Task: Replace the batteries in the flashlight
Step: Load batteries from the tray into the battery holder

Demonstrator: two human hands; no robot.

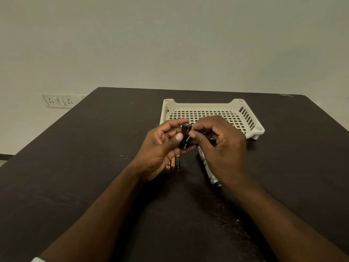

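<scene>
Dark counter [94, 167] carries the flashlight [207, 167] beneath the right hand [219, 140], while left-hand fingers [177, 138] grasp the battery holder [186, 137] upright and right-hand fingers pinch its top, apparently for seating cells, with spare batteries [173, 163] lying just below.

Both bare forearms came in from the bottom corners and angled toward each other, so the hands met up in the middle. Left hand [160, 146] was palm-up-ish, fingers curled, thumb pressed across the front of what it gripped. Right hand [217, 140] had its back to the camera, knuckles up, thumb and forefinger pinched at the top of that same thing.
</scene>
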